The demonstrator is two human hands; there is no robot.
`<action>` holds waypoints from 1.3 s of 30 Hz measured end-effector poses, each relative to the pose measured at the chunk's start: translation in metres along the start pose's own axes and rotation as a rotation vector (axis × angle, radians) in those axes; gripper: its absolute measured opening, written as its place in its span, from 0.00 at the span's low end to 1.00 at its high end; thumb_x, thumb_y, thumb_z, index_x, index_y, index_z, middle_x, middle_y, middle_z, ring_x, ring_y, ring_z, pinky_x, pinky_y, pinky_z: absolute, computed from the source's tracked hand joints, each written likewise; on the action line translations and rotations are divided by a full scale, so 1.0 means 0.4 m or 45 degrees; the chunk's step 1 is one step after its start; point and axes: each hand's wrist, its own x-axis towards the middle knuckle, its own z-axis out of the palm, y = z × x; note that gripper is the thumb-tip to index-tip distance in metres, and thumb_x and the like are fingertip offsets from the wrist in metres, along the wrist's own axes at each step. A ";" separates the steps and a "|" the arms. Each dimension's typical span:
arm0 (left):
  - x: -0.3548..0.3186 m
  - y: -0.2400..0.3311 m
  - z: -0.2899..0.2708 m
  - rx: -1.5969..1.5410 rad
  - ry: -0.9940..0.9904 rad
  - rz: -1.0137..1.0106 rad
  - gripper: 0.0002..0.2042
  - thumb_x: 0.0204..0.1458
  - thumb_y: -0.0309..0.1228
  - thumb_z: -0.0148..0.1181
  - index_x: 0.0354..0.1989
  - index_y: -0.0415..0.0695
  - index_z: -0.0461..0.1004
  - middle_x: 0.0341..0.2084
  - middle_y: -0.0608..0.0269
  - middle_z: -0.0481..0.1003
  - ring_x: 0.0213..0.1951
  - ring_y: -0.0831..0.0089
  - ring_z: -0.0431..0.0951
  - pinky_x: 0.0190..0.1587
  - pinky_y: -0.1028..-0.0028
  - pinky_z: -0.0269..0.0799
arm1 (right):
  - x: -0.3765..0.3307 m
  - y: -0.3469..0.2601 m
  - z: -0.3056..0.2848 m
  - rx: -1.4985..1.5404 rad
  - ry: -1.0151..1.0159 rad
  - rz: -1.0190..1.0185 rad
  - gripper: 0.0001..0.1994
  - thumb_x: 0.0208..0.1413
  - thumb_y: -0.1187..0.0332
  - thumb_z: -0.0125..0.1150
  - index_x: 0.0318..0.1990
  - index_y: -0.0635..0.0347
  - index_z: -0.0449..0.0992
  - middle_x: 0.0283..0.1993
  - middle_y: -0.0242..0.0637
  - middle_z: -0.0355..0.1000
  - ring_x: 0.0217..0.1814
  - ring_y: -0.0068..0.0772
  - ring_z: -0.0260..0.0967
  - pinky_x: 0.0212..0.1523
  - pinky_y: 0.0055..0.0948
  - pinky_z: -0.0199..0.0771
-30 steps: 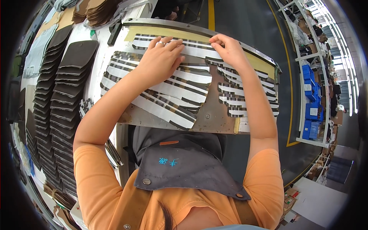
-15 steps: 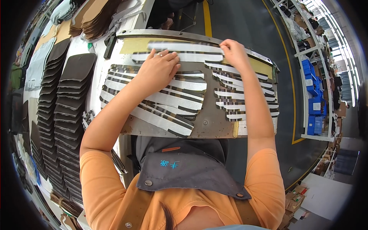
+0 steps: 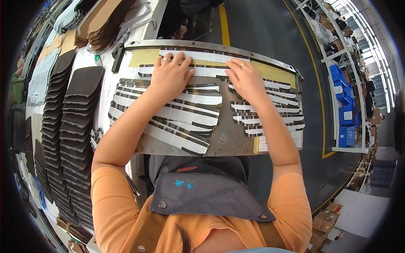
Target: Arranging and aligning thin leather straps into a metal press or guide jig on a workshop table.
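A flat metal work board lies in front of me, covered with rows of long white and dark checked strips. My left hand rests flat on the strips near the board's far edge, fingers spread, a ring on one finger. My right hand lies flat beside it on the far middle strips, also with a ring. Both palms press down on the strips; neither hand grips anything. Yellow tape runs along the far edge of the board.
Rows of stacked dark cut pieces line the table on my left, with tan pieces farther back. Blue bins stand on racks at the right beyond a grey floor with a yellow line. Cardboard boxes sit lower right.
Both hands have come closer together at the board's far edge: the right hand slid left toward the middle, the left hand moved up onto the far strips.
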 end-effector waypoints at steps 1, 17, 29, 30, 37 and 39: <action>-0.001 -0.003 -0.004 0.013 -0.015 -0.040 0.18 0.58 0.42 0.47 0.54 0.50 0.67 0.54 0.58 0.67 0.55 0.55 0.66 0.59 0.56 0.56 | -0.011 -0.008 0.004 0.053 -0.074 -0.009 0.14 0.55 0.63 0.56 0.46 0.58 0.75 0.48 0.39 0.72 0.53 0.41 0.67 0.52 0.38 0.66; 0.015 0.004 0.020 -0.203 0.068 0.046 0.18 0.58 0.37 0.48 0.56 0.49 0.66 0.45 0.58 0.68 0.50 0.57 0.68 0.52 0.61 0.61 | -0.013 0.001 -0.022 -0.104 -0.135 0.033 0.17 0.57 0.60 0.54 0.47 0.63 0.74 0.49 0.38 0.71 0.51 0.41 0.68 0.52 0.37 0.67; -0.025 -0.042 -0.082 -0.359 -0.242 0.076 0.09 0.53 0.37 0.55 0.36 0.46 0.74 0.40 0.56 0.69 0.42 0.56 0.71 0.48 0.62 0.65 | -0.039 0.064 -0.062 -0.208 -0.231 0.162 0.16 0.57 0.58 0.53 0.49 0.54 0.73 0.51 0.40 0.70 0.48 0.44 0.68 0.48 0.38 0.68; -0.026 -0.052 -0.083 -0.326 -0.254 0.053 0.10 0.53 0.37 0.55 0.37 0.46 0.74 0.40 0.56 0.69 0.42 0.56 0.71 0.48 0.62 0.66 | -0.056 0.087 -0.082 -0.212 -0.301 0.213 0.17 0.57 0.57 0.52 0.51 0.52 0.73 0.53 0.41 0.69 0.49 0.46 0.67 0.50 0.40 0.66; 0.003 -0.107 -0.095 -0.442 -0.385 -0.045 0.13 0.55 0.36 0.53 0.44 0.43 0.73 0.44 0.56 0.69 0.46 0.54 0.70 0.51 0.62 0.65 | -0.228 0.194 -0.198 -0.181 -0.318 0.416 0.17 0.59 0.56 0.50 0.52 0.51 0.74 0.53 0.41 0.70 0.54 0.44 0.66 0.57 0.39 0.60; 0.002 -0.103 -0.058 -0.326 -0.281 0.087 0.15 0.55 0.35 0.52 0.47 0.41 0.72 0.47 0.57 0.69 0.49 0.55 0.70 0.53 0.61 0.64 | -0.242 0.173 -0.208 -0.225 -0.318 0.393 0.16 0.59 0.57 0.50 0.50 0.53 0.75 0.51 0.40 0.71 0.54 0.43 0.65 0.58 0.39 0.57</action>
